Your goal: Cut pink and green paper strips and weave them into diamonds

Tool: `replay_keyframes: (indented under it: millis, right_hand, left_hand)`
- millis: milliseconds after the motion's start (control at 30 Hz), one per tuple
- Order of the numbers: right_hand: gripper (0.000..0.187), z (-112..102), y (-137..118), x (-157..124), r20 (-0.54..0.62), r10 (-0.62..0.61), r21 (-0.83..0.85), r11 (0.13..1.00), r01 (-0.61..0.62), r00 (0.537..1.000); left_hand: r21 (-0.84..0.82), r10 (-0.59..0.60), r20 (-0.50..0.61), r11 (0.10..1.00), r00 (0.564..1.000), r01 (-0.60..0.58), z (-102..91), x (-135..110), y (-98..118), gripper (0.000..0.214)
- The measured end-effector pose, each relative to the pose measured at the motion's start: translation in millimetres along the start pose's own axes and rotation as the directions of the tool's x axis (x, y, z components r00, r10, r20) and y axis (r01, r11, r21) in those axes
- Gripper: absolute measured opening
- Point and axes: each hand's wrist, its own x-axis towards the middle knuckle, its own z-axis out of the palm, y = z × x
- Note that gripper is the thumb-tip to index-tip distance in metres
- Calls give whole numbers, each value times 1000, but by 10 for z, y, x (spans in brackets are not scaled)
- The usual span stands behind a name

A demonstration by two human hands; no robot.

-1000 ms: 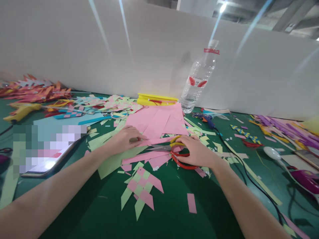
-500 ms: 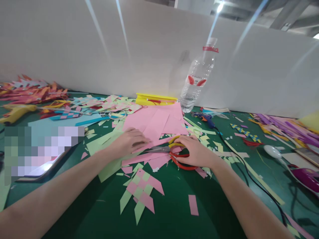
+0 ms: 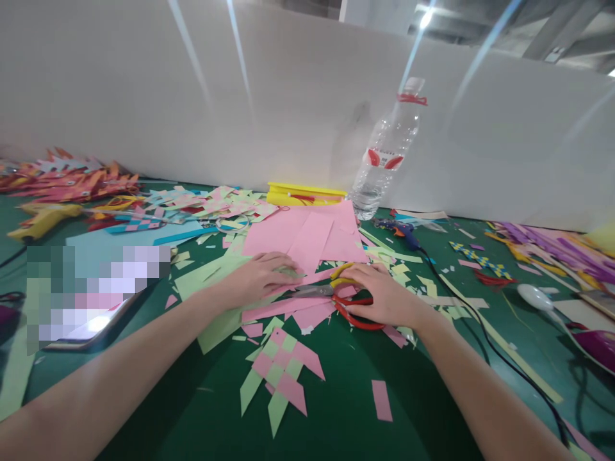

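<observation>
My right hand has its fingers in the yellow and red handles of a pair of scissors. The handles are spread apart, and the blades point left among pink paper strips. Across the blade tips, my left hand has bent fingers on a pink strip; its thumb is partly hidden. Behind the hands lies a large pink paper sheet with a loose pink piece on it. Pale green paper sits under my left forearm. Nearer me rests a woven pink and green paper fish.
A clear plastic bottle leans against the white panel. Glue guns lie at left and right, the right one trailing a black cable. A phone lies at left, a purple-handled tool at right. Paper scraps are scattered around.
The whole view has shifted slightly right and down. My hands and the scissors keep nearly the same place over the pink strips.
</observation>
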Motion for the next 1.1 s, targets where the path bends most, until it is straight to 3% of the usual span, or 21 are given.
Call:
replay_keyframes:
  millis: [567,867,1100]
  right_hand:
    - [35,-43,-41,-1,59,19,17,1000,-20,998]
    - [30,7,-118,14,-28,-7,6,1000,8,1000]
    - [35,14,-37,38,-10,9,-46,999,-9,1000]
  left_hand:
    - [-7,-56,22,998,998,57,22,-32,-35,30]
    - [-63,-87,20,994,996,88,-4,-22,-9,28]
    - [-88,-96,4,992,995,96,3,-27,-13,27]
